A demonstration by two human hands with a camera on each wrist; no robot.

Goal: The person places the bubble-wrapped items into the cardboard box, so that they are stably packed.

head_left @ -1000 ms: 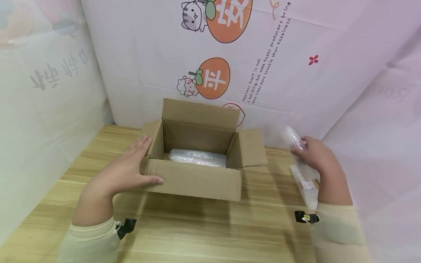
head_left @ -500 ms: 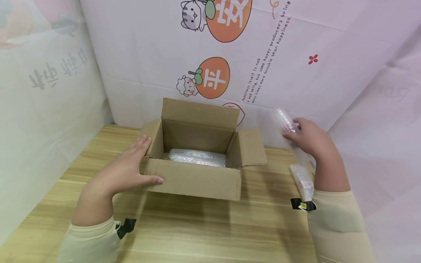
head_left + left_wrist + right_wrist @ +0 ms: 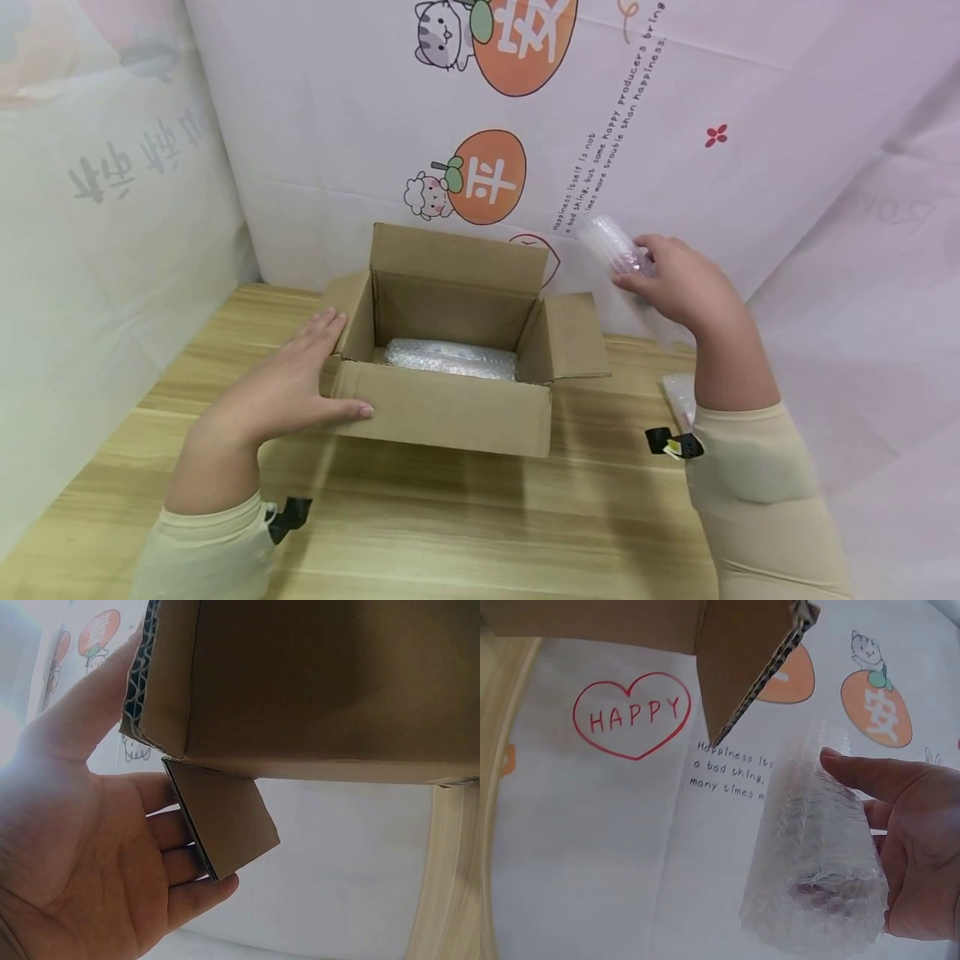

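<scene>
An open cardboard box stands on the table with its flaps folded outward. Inside it lies a bubble-wrapped package. My left hand rests at the box's left corner, fingers extended along the left flap and thumb against the front flap. To the right of the box, my right hand grips a second bubble-wrapped bundle in the air, thumb on its near side. Something dark shows faintly through the wrap; what it is, I cannot tell.
Another piece in bubble wrap lies on the wooden table at the right, partly hidden by the right forearm. A printed white cloth hangs close behind the box, with more cloth on both sides.
My right hand has lifted the bubble-wrapped bundle up and to the left, away from the piece on the table and closer to the box. The left hand and box stay put.
</scene>
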